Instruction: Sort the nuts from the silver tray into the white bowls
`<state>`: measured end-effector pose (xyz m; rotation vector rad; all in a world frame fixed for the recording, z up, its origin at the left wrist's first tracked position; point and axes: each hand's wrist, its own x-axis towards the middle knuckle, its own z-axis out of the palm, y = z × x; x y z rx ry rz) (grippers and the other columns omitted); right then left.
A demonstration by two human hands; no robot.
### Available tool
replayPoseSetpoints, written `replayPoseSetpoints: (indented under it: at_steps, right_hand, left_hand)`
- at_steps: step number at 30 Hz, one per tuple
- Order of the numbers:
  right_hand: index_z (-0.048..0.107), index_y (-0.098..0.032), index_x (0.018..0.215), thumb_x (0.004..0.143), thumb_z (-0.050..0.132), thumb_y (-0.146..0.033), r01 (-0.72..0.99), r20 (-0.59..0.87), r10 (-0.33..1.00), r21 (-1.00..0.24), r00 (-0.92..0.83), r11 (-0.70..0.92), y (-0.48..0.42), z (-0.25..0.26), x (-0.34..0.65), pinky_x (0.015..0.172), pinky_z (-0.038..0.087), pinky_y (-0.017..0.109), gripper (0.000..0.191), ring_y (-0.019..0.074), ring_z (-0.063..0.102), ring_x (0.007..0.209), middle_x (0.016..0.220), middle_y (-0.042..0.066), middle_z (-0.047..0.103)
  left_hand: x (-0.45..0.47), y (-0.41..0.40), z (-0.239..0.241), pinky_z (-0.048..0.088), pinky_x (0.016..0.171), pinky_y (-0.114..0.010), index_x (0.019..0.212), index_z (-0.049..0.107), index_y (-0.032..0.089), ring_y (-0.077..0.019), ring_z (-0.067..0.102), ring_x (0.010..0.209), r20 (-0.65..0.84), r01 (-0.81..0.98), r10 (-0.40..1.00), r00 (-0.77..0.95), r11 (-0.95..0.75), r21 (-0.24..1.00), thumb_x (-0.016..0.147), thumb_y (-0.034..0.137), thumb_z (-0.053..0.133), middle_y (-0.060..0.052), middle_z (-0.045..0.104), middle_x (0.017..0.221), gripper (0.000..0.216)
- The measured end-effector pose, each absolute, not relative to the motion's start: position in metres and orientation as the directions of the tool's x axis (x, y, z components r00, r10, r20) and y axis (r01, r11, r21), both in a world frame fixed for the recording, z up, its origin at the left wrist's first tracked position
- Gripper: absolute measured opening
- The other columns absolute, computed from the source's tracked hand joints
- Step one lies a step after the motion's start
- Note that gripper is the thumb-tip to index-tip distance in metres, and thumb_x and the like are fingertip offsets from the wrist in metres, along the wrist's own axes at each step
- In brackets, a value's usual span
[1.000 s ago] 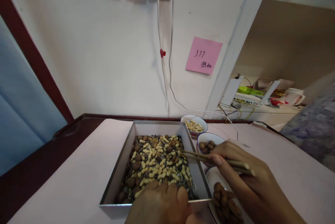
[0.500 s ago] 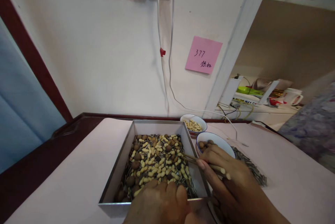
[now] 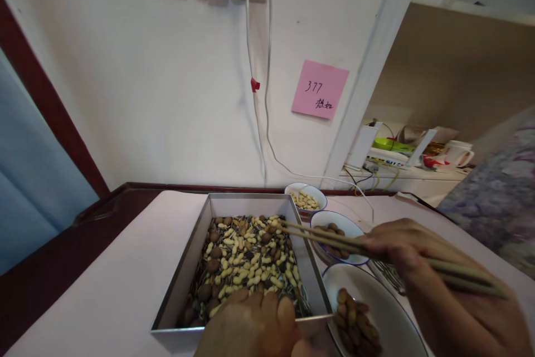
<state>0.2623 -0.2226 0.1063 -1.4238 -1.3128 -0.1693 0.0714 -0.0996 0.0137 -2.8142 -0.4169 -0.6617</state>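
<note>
A square metal tray (image 3: pixel 196 243) holds a mix of peanuts, brown nuts and striped sunflower seeds. My left hand (image 3: pixel 251 326) grips the tray's near rim with its fingers curled over the edge. My right hand (image 3: pixel 418 251) holds a pair of wooden chopsticks (image 3: pixel 330 239). Their tips reach over the tray's far right part, just above the nuts. To the right stand a small bowl of peanuts (image 3: pixel 306 199), a blue-rimmed bowl of brown nuts (image 3: pixel 334 229) and a nearer white bowl of almonds (image 3: pixel 371 312).
A pile of sunflower seeds (image 3: pixel 388 276) lies on the pink table beside the bowls. A white cable (image 3: pixel 267 140) hangs from the wall socket down to the table. A pink sticky note (image 3: pixel 320 89) is on the wall. A cluttered shelf (image 3: pixel 413 153) is at the right.
My right hand has pulled back to the right and risen, and the chopstick tips have moved toward the tray's far right. The left hand has stayed on the rim. The view shifted slightly.
</note>
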Motion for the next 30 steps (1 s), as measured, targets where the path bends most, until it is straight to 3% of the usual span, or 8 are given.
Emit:
replayPoseSetpoints:
  at_steps: [3,5,10,16,21,30]
  right_hand:
    - [0.071,-0.028,0.094,0.100,0.054,-0.030,0.760,0.763,0.400,-0.615,0.507,0.209,-0.223,0.103,0.273,0.079,0.049,0.029,0.018,0.0192,0.061,0.099,0.100,0.002,0.066]
    - [0.071,-0.027,0.095,0.099,0.057,-0.029,0.788,0.775,0.385,-0.593,0.501,0.167,-0.222,0.099,0.283,0.083,0.048,0.031,0.014,0.0199,0.060,0.102,0.104,0.002,0.065]
    - [0.069,-0.025,0.098,0.100,0.054,-0.030,0.787,0.750,0.470,-0.594,0.466,0.167,-0.220,0.094,0.288,0.080,0.050,0.028,0.016,0.0182,0.062,0.100,0.104,0.003,0.065]
    - [0.060,-0.022,0.092,0.102,0.047,-0.019,0.854,0.632,0.767,-0.454,0.109,0.253,-0.211,0.099,0.263,0.067,0.047,0.022,0.017,0.0119,0.061,0.079,0.085,0.000,0.061]
    - [0.053,-0.020,0.083,0.101,0.044,-0.014,0.872,0.622,0.781,-0.408,0.047,0.272,-0.196,0.084,0.254,0.068,0.041,0.026,0.022,0.0127,0.057,0.076,0.079,0.000,0.057]
    - [0.054,-0.019,0.079,0.103,0.042,-0.018,0.852,0.595,0.796,-0.469,0.110,0.233,-0.186,0.074,0.255,0.067,0.041,0.027,0.027,0.0141,0.056,0.074,0.076,0.001,0.057]
  left_hand:
    - [0.071,-0.100,0.012,0.054,0.049,-0.030,0.074,0.045,0.025,-0.0197,0.066,0.049,0.474,0.321,0.220,0.852,-0.936,-0.142,0.072,0.029,0.079,0.007,0.066,0.062,0.034]
    - [0.072,-0.099,0.010,0.054,0.049,-0.030,0.075,0.045,0.025,-0.0198,0.066,0.049,0.487,0.314,0.207,0.848,-0.938,-0.148,0.072,0.029,0.078,0.007,0.066,0.062,0.033]
    - [0.072,-0.098,0.011,0.053,0.048,-0.030,0.076,0.043,0.026,-0.0191,0.064,0.047,0.480,0.303,0.202,0.854,-0.942,-0.143,0.075,0.026,0.075,0.008,0.065,0.062,0.031]
    - [0.073,-0.099,0.011,0.053,0.046,-0.032,0.076,0.044,0.026,-0.0207,0.064,0.046,0.508,0.317,0.196,0.839,-0.935,-0.162,0.073,0.029,0.078,0.008,0.064,0.061,0.034]
    - [0.074,-0.099,0.011,0.052,0.045,-0.031,0.074,0.044,0.026,-0.0205,0.064,0.046,0.498,0.315,0.192,0.846,-0.933,-0.174,0.073,0.030,0.077,0.007,0.064,0.060,0.034]
    - [0.075,-0.098,0.010,0.051,0.044,-0.031,0.076,0.043,0.026,-0.0199,0.063,0.045,0.539,0.299,0.169,0.825,-0.940,-0.163,0.076,0.026,0.070,0.008,0.063,0.060,0.027]
